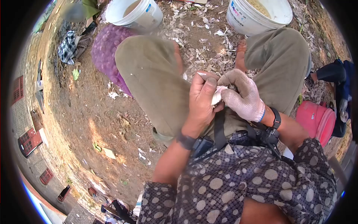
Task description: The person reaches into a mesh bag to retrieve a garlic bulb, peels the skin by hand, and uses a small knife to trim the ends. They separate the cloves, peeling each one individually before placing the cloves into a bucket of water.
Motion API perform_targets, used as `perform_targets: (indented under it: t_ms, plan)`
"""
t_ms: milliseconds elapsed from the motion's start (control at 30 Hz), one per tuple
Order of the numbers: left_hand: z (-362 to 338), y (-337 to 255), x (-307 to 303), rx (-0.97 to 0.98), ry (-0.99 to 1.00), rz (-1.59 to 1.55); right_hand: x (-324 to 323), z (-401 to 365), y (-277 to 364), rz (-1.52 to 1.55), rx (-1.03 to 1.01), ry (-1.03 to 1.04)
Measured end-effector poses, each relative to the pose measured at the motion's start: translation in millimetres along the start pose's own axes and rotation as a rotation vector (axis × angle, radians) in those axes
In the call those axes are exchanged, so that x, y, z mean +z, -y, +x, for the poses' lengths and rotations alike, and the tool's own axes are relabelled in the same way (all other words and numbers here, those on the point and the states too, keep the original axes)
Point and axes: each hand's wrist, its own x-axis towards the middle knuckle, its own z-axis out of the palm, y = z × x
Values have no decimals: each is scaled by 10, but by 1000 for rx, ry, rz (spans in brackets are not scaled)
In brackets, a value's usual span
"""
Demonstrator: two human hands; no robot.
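Far L, a checked cloth (67,47) on the ground, then a purple net sack (108,46) bulging beside the L knee, white bucket (148,16) just beyond. Centre: bare L hand (203,93) pinches a whitish bulb (216,97) over the lap, gloved R hand (244,95) right beside, thumb & forefinger pinching a small dark tool (232,87), exact shape unclear. Then 2nd bucket (242,19) up top; far R, pink tub (312,118) nr another person (344,89).
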Motion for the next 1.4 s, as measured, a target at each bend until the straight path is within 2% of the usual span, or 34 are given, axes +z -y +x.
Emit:
perform_targets:
  t_ms: [133, 233, 367, 567, 667, 767, 800, 900, 933, 967, 1033, 1200, 1400]
  plan:
    - [55, -11, -51, -18, 30, -110, -133, 133, 177, 607, 464, 117]
    - [55, -41, -16, 20, 54, -41, -181, 147, 130, 787, 499, 130]
    - [38, -39, -17, 91, 39, 68, -225, 136, 30, 834, 478, 153]
    - [-46, -82, -12, 186, 30, 178, -170, 188, 36, 548, 420, 40]
    - [-102, -113, -75, 189, 29, 146, -214, 211, -27, 493, 360, -90]
    - [-118, -121, -128, 128, 54, 205, -241, 190, 42, 403, 216, -136]
    - [-107, -114, -108, 88, 56, 200, -274, 178, 41, 380, 210, -65]
    - [-85, -121, -34, 15, 26, 239, -224, 144, -14, 57, 11, 48]
    - [-90, -111, 5, 19, 2, 282, -198, 101, -6, 170, 92, 87]
    - [-91, -113, 15, 22, -22, 324, -204, 90, -20, 129, 71, 93]
    - [-67, -102, -37, 151, -8, 497, -244, 96, -34, 38, 28, 103]
    - [-3, -51, -118, 529, 28, 841, -246, 72, 48, 62, 32, 124]
    - [-67, -121, -17, 692, -142, 979, -223, 56, 99, 170, 109, 115]
